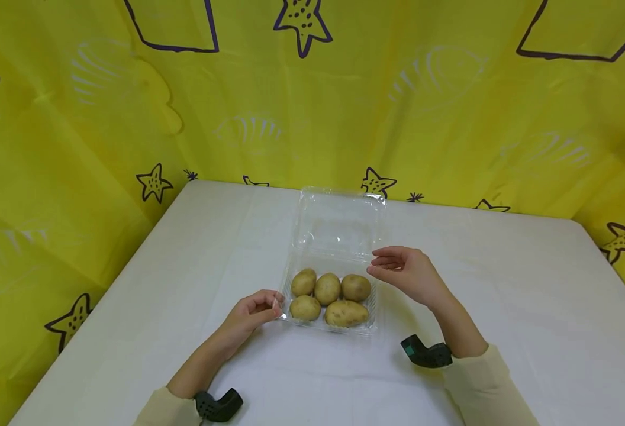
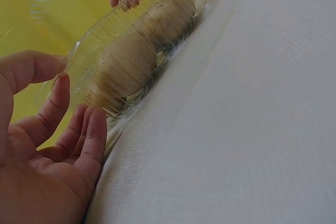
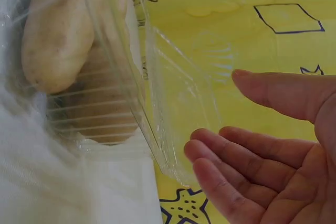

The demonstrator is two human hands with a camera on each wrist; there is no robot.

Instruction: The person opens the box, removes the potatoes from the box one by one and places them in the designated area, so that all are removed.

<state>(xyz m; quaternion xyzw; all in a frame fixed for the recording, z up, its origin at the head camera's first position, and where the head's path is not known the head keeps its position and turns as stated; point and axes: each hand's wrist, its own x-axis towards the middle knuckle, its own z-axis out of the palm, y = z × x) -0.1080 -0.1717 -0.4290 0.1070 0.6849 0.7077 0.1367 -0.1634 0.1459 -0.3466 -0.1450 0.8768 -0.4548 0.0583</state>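
Note:
A clear plastic clamshell container stands on the table with its lid folded back, away from me. Several potatoes lie in its base in two rows; the front right one is the longest. My left hand pinches the container's left rim near the front corner; the left wrist view has the thumb and forefinger meeting at that rim. Beside the base's back right corner, by the hinge, my right hand hovers with loosely extended fingers and holds nothing.
A white cloth covers the table. Yellow curtain with star and fish prints hangs behind the table and along its sides. Each wrist wears a black device, and the sleeves are cream.

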